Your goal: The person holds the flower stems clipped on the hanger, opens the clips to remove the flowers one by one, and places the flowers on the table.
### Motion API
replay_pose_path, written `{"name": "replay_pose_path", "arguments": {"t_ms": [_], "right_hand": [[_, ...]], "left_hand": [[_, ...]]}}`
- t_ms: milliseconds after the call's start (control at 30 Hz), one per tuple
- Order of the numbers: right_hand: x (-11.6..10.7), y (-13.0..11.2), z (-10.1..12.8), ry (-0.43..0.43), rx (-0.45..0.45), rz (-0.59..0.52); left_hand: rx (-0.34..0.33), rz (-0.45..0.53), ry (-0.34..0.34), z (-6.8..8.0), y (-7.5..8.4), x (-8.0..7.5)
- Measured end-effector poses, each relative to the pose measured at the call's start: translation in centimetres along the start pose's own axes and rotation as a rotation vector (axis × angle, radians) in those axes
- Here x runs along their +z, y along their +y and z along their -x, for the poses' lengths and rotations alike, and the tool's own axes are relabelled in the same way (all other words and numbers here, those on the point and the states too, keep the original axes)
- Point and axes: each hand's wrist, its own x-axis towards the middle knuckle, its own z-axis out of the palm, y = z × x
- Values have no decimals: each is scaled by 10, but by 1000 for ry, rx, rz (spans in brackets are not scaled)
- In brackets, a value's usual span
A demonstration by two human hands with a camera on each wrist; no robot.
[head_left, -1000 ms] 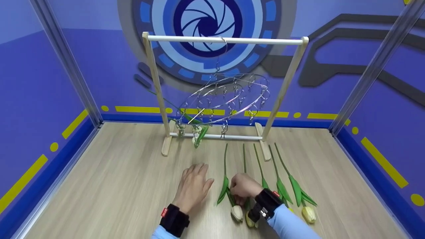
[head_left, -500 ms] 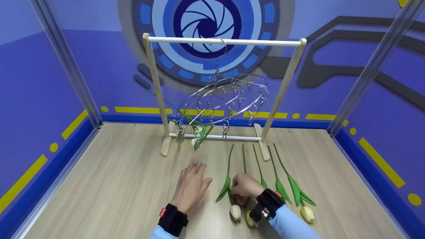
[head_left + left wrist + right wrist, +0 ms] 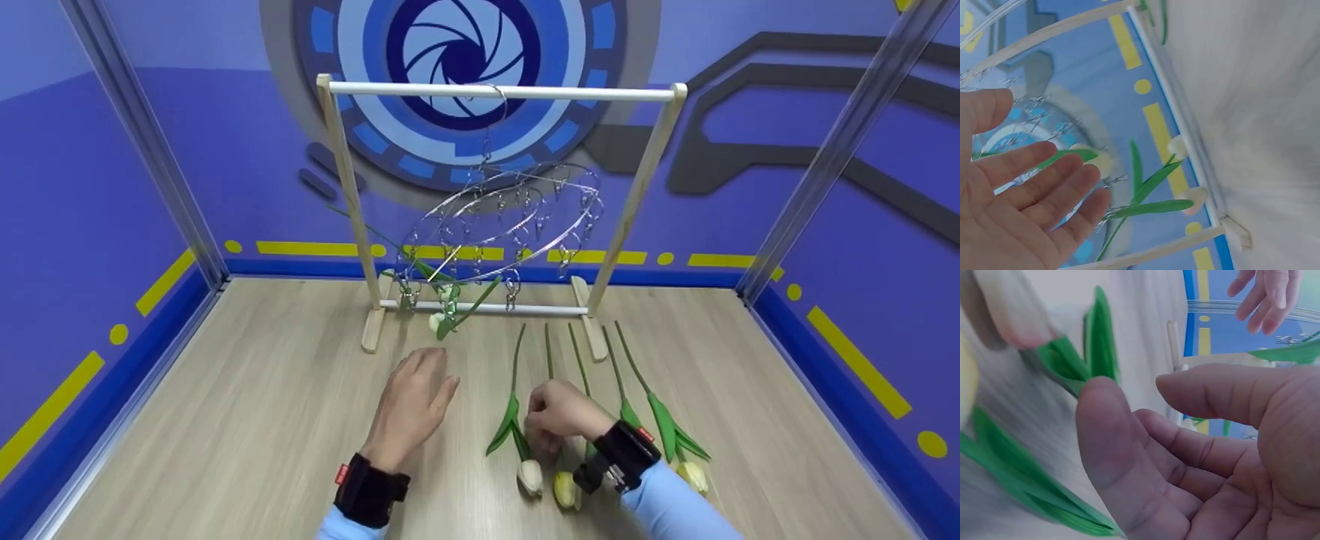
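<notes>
Wood-grain table (image 3: 262, 442): tulips (image 3: 530, 478) lie side by side, presumably so each is reachable; right hand (image 3: 564, 412) above, thumb and fingers apart; left hand (image 3: 409, 405) empty, fingers extended.

Five green-stemmed tulips (image 3: 661, 420) lie side by side on the desk (image 3: 285, 450), blooms near, the leftmost white (image 3: 529, 478); the right hand (image 3: 566, 412) is just beside it. Other tulips (image 3: 436, 323) hang near the left hand (image 3: 409, 409), beyond its fingers.

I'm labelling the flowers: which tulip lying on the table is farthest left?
The white-headed tulip just left of the right hand; the others there lie farther right.
</notes>
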Motion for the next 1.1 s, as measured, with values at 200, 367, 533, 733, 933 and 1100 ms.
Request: {"name": "replay_pose_path", "arguments": {"t_ms": [200, 367, 533, 733, 933, 1100], "right_hand": [[-11, -6, 6, 20, -100, 46], [-20, -12, 10, 43, -144, 46], [-32, -17, 14, 72, -185, 83], [-44, -21, 17, 142, -272, 86], [-43, -25, 18, 279, -378, 31], [-36, -25, 14, 473, -523, -50]], "left_hand": [[-39, 75, 7, -14, 6, -23], [-92, 126, -43, -26, 9, -41], [-89, 160, -52, -41, 10, -54], [-81, 297, -50, -59, 12, -62], [-105, 374, -50, -69, 13, -62], [-119, 412, -36, -72, 12, -56]]}}
